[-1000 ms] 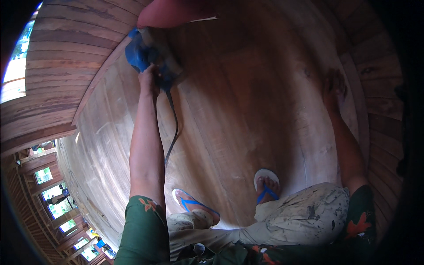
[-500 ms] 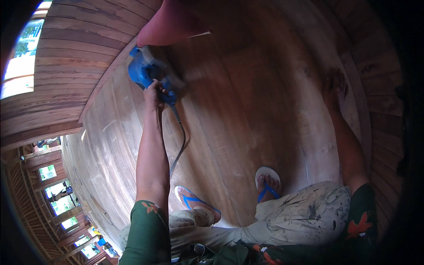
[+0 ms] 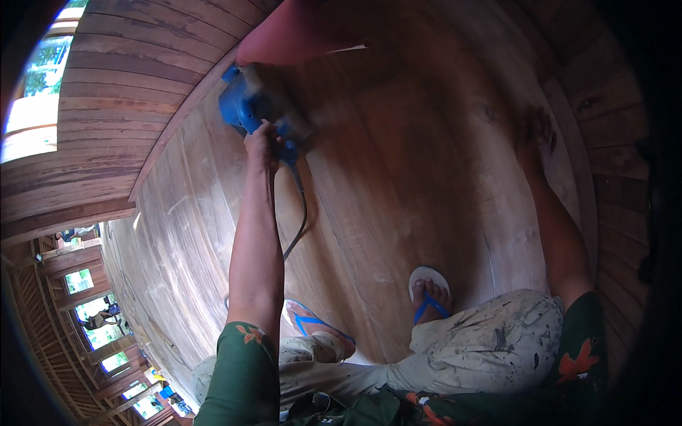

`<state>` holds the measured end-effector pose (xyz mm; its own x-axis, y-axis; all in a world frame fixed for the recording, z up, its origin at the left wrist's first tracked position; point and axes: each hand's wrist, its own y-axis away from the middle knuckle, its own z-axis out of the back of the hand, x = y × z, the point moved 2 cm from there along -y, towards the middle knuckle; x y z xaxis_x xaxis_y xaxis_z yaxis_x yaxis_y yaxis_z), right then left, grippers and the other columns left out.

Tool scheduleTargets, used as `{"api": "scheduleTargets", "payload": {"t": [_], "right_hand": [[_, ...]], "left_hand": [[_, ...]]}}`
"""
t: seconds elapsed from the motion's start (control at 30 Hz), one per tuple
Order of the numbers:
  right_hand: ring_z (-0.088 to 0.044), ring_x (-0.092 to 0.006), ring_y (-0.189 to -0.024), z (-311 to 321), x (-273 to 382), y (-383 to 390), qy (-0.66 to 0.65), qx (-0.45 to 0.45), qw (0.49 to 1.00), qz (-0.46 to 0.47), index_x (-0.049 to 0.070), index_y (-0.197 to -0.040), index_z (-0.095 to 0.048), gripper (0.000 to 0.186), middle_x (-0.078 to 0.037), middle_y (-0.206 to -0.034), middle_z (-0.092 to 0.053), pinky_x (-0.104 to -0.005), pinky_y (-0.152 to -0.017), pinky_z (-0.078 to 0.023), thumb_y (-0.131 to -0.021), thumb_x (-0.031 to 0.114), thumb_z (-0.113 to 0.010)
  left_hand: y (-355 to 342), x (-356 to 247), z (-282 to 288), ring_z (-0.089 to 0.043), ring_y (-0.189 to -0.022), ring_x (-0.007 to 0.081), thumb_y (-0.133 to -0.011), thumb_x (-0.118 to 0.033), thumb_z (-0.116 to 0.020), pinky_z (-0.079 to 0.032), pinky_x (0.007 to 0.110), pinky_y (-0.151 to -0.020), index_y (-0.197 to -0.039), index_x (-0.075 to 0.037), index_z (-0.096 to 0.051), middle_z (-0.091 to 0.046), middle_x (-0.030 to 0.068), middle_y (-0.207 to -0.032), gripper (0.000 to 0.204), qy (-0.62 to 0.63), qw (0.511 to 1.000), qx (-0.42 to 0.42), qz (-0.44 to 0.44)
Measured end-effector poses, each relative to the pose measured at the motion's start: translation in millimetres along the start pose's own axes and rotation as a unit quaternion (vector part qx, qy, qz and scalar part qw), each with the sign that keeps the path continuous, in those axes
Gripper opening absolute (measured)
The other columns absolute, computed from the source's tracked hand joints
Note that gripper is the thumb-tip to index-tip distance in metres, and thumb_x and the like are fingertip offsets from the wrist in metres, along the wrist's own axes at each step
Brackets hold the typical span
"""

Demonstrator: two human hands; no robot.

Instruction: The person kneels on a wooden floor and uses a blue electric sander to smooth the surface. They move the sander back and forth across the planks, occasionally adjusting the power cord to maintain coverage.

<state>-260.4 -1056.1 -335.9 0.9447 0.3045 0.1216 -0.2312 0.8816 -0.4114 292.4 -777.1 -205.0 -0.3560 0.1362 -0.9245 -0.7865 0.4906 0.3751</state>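
One bare left hand [image 3: 262, 145] in the head view is curled tight around the handle of a blue belt sander [image 3: 239, 106] near the plank wall [image 3: 135, 85]. The sander slid a little right, so it rubs a new bit of floor [image 3: 376, 177]. Right hand [image 3: 531, 135] lies flat, fingers spread, holding nothing. Smooth, streaky wood; floppy red bag [image 3: 298, 35]; thin, bendy cord [image 3: 305, 209].

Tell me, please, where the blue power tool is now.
In the head view, the blue power tool is at upper left, in the left hand, on the wooden floor near the plank wall.
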Motion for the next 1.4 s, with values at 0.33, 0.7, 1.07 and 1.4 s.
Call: {"api": "scheduleTargets", "payload": {"t": [0.33,0.7,1.07,1.4], "right_hand": [[-0.039,-0.0298,-0.145,-3,-5,0,0.001,-0.010,1.000,0.006,0.023,-0.151,-0.048,0.051,-0.007,-0.158,-0.043,-0.0585,-0.116,-0.030,-0.103,0.041,-0.046],[-0.037,-0.0284,-0.147,-9,-10,2,0.009,0.001,1.000,0.008,0.025,-0.151,-0.048,0.050,-0.007,-0.159,-0.042,-0.0577,-0.117,-0.029,-0.103,0.041,-0.047],[-0.041,-0.0322,-0.144,2,1,0,-0.037,-0.024,0.999,0.014,0.021,-0.147,-0.051,0.047,-0.010,-0.155,-0.046,-0.0602,-0.113,-0.033,-0.102,0.034,-0.052],[-0.042,-0.0327,-0.144,-7,-4,0,-0.060,-0.030,0.997,0.026,0.018,-0.148,-0.051,0.048,-0.011,-0.155,-0.046,-0.0601,-0.113,-0.033,-0.103,0.035,-0.050]], "left_hand": [[-7,-2,-27,-0.049,-0.058,0.0152,-0.084,-0.004,-0.064,-0.045,0.031,-0.057,-0.093,-0.012,-0.055,-0.049,0.0001,-0.070,0.014,-0.036,0.999,0.020,-0.023],[3,1,10,-0.051,-0.056,0.0153,-0.083,-0.004,-0.063,-0.045,0.031,-0.056,-0.094,-0.009,-0.059,-0.050,-0.0001,-0.069,0.012,-0.033,0.999,0.029,-0.003],[29,7,47,-0.050,-0.055,0.0146,-0.079,-0.004,-0.064,-0.044,0.031,-0.054,-0.095,-0.010,-0.057,-0.050,-0.0003,-0.068,0.018,-0.047,0.999,0.016,0.006],[42,14,73,-0.048,-0.055,0.0123,-0.081,-0.003,-0.063,-0.044,0.029,-0.054,-0.094,-0.013,-0.055,-0.047,-0.0020,-0.067,0.018,-0.021,1.000,-0.005,0.018]]}}
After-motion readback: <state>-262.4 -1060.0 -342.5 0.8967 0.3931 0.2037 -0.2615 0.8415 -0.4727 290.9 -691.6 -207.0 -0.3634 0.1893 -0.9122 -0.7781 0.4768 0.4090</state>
